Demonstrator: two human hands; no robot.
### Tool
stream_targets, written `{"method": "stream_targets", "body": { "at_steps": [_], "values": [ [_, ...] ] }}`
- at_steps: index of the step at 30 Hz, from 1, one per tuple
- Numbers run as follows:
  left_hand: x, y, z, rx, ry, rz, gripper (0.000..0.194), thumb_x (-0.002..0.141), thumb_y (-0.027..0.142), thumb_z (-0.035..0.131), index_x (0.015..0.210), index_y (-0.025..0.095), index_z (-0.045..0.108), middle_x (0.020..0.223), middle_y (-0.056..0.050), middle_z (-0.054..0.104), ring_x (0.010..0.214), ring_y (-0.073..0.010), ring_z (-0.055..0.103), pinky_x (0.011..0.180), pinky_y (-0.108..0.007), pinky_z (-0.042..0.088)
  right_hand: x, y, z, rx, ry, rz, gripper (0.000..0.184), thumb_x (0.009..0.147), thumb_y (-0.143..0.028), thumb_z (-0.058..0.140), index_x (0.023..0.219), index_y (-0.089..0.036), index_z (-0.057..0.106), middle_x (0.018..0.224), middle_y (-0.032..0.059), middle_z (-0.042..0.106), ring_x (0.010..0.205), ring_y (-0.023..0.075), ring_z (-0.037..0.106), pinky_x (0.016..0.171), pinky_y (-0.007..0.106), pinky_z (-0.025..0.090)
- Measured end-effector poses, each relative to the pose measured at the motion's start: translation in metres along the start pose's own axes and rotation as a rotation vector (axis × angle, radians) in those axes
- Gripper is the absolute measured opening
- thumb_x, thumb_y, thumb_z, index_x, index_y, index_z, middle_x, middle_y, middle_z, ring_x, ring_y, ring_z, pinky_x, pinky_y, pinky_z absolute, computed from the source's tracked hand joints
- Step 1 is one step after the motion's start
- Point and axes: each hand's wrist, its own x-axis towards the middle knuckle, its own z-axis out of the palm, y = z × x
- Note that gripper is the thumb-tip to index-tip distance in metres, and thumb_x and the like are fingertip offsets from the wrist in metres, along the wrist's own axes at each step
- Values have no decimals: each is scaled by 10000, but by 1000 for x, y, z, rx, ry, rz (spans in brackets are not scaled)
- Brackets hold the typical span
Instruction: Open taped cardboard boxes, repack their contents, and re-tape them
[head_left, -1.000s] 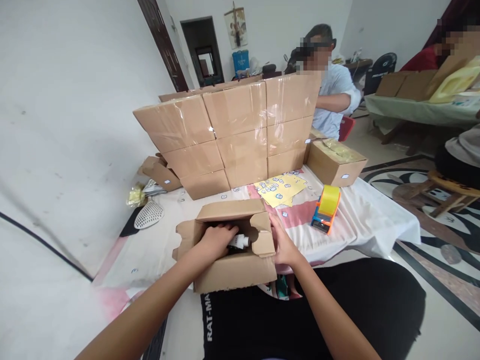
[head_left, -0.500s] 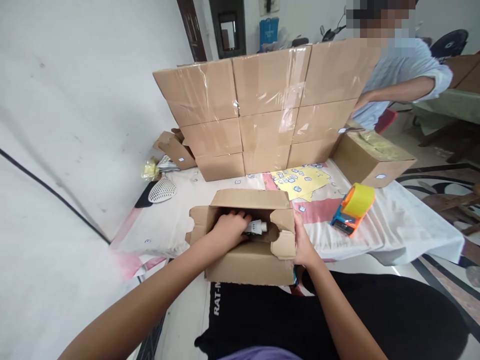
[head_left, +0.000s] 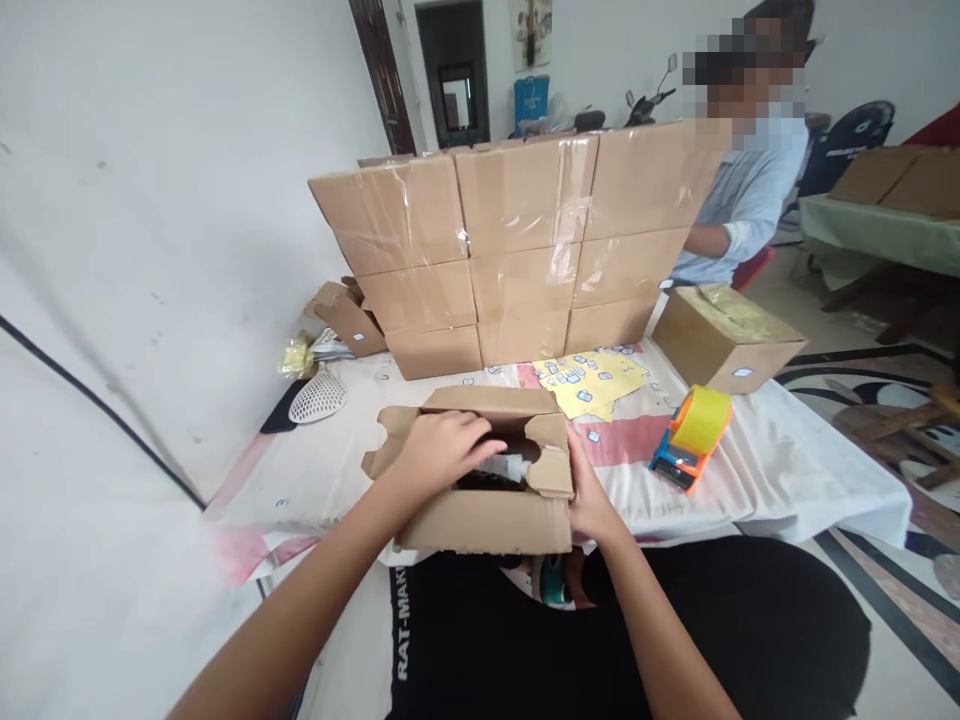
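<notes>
Gripping open brown cardboard box (head_left: 484, 522) at right with right hand (head_left: 589, 492); holding left hand (head_left: 441, 450), open, near white bottle (head_left: 505, 466) inside

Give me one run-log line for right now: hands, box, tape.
left hand: over box opening | right hand: against box's right end | box: open, white item inside | tape dispenser: on cloth

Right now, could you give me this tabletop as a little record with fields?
left hand: over the open carton
right hand: against the carton's right end
inside carton: white container, partly hidden
tape dispenser: yellow roll, right of the carton
behind carton: stacked cardboard boxes
yellow sheets: small labels on them
</notes>
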Motion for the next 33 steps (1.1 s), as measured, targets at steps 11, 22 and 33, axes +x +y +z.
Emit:
{"method": "stream_targets", "body": {
  "at_steps": [11,22,33],
  "values": [
    [-100,-42,93,-784,646,-557,584,912,697,479,1174,211,669,1104,-110,728,1022,-298,698,814,-422,588,-13,17,-3,-169,16,-13,1116,804,-373,810,1664,-303,102,1719,110,165,1587,359,155,1267,567,234],
    [-44,-21,91,-855,742,-322,644,848,791,466,866,205,734,992,-128,722,1027,-329,653,935,-502,542,-27,17,-15,23,179,-101,712,965,-629,524,1598,-348,361,1711,54,245,1589,343,157,1278,587,176],
    [-29,11,81,-1084,771,-735,631,889,496,565,1458,249,448,1590,-124,446,1338,-312,555,1042,-441,522,28,-26,-8,394,398,-143,545,992,-545,490,1496,-336,490,1481,95,583,1405,326,514,1185,547,395]
  ]
}}
